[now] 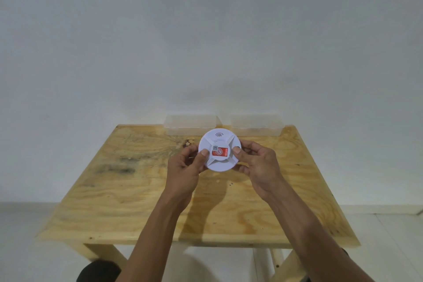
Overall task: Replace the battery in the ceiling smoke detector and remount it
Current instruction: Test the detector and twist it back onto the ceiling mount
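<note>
While both hands hold the unit over the counter, these lines apply.

Step in hand: the smoke detector (219, 150) is off the ceiling and held face toward the camera; it looks closed, so opening it for the battery seems to be the step.

Next move: likely a twist of the body against its base plate, or turning it over to find the battery door; that calls for opposed grip at the rim.

Left hand (186, 168): fingers curled round the left rim, thumb on the face.

Right hand (256, 165): fingers curled round the right rim, thumb on the face.

Detector's look: round white disc, four raised ribs, red sticker with a small code at centre, wave symbol near the top.

Location: above the plywood counter (137, 201), in front of two clear plastic boxes (191, 124).
</note>
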A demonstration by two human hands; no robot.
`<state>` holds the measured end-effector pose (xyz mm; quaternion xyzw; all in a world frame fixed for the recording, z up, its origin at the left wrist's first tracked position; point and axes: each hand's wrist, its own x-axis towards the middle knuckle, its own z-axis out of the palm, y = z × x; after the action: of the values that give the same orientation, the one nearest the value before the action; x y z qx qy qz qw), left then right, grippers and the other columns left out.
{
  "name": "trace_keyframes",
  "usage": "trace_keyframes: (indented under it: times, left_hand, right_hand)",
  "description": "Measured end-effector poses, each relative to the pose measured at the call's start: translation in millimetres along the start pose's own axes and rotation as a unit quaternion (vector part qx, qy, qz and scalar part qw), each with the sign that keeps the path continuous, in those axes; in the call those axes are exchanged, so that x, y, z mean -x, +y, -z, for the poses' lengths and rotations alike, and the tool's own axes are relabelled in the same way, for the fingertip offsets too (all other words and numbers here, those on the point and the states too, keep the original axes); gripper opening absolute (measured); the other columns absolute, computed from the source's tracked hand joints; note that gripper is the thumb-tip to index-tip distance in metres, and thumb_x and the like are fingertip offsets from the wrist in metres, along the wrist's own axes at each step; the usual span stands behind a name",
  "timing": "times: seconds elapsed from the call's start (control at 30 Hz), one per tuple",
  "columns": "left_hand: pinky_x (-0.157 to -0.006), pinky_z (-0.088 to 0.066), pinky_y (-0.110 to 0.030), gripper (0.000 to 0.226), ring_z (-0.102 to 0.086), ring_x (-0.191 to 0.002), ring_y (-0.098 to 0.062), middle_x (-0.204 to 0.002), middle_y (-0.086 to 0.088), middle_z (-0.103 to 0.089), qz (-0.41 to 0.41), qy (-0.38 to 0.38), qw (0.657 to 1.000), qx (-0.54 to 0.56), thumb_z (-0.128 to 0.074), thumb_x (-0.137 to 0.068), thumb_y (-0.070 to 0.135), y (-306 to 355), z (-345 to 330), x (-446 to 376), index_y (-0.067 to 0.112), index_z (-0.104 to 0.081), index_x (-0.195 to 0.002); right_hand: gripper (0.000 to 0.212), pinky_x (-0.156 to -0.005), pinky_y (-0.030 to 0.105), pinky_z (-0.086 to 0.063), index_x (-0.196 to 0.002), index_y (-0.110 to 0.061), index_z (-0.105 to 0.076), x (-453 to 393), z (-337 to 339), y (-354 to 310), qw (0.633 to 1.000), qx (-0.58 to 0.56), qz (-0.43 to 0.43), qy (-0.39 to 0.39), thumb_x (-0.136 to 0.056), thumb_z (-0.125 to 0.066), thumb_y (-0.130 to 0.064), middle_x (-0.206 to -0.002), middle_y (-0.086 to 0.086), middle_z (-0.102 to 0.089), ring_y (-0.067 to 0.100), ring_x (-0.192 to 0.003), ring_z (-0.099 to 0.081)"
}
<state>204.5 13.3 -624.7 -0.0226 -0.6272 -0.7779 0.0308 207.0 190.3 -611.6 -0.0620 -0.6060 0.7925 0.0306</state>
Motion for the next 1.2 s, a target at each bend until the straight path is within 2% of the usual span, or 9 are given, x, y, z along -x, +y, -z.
trace_keyframes:
  times: [0.17,0.37,0.5,0.8,1.07,1.2]
  left_hand:
    - [-0.083,-0.059,-0.034,0.020,-0.074,-0.099,-0.030,-0.105,-0.012,-0.078,0.000,0.001,1.000,0.000,-0.064,-0.096,0.009,0.4,-1.5,-0.6,0.007,-0.072,-0.114]
    - [-0.083,-0.059,-0.033,0.020,-0.073,-0.100,-0.030,-0.105,-0.011,-0.078,0.008,0.001,1.000,0.013,-0.063,-0.096,0.010,1.7,-1.1,0.0,0.009,-0.072,-0.115]
    - [-0.080,-0.059,-0.031,0.019,-0.074,-0.100,-0.029,-0.105,-0.010,-0.078,0.010,0.010,1.000,0.023,-0.063,-0.096,0.010,2.8,-1.8,0.3,0.009,-0.072,-0.112]
    - [-0.082,-0.060,-0.031,0.024,-0.072,-0.105,-0.026,-0.110,-0.008,-0.077,0.030,-0.013,0.999,0.021,-0.065,-0.095,0.009,5.9,-2.3,-0.5,0.013,-0.070,-0.118]
    - [-0.077,-0.059,-0.029,0.023,-0.072,-0.105,-0.029,-0.109,-0.008,-0.077,0.027,-0.007,0.999,0.025,-0.066,-0.094,0.009,4.1,-3.4,-0.1,0.014,-0.072,-0.115]
    - [-0.078,-0.060,-0.029,0.027,-0.073,-0.104,-0.029,-0.109,-0.009,-0.077,0.028,-0.004,0.999,0.025,-0.067,-0.093,0.007,4.4,-4.0,-0.3,0.009,-0.070,-0.120]
  right_hand:
    - [0.019,-0.072,0.038,-0.061,-0.107,-0.003,-0.072,0.2,1.3,-0.5,1.000,-0.011,-0.005,-0.001,-0.088,-0.070,-0.003,-0.096,0.015,-0.074,0.028,-0.088,-0.074]
    - [0.031,-0.084,0.047,-0.060,-0.113,-0.003,-0.070,1.3,6.2,-2.9,0.999,-0.016,-0.023,-0.035,-0.083,-0.076,-0.007,-0.106,0.018,-0.072,0.030,-0.095,-0.074]
    - [0.041,-0.080,0.040,-0.061,-0.121,-0.005,-0.065,3.3,7.6,-3.7,0.997,-0.030,-0.015,-0.066,-0.082,-0.072,0.006,-0.108,0.013,-0.073,0.031,-0.098,-0.073]
    - [0.045,-0.090,0.048,-0.058,-0.125,-0.003,-0.063,4.2,6.0,2.2,0.999,-0.045,-0.001,-0.022,-0.081,-0.073,0.004,-0.114,0.017,-0.072,0.032,-0.102,-0.072]
    - [0.045,-0.089,0.048,-0.058,-0.125,-0.003,-0.063,5.4,7.1,1.5,0.999,-0.042,-0.004,-0.018,-0.081,-0.073,0.006,-0.113,0.016,-0.072,0.032,-0.101,-0.073]
    - [0.041,-0.086,0.045,-0.059,-0.122,-0.004,-0.065,5.2,7.2,1.8,0.999,-0.040,-0.003,-0.020,-0.083,-0.070,0.009,-0.109,0.014,-0.073,0.032,-0.102,-0.072]
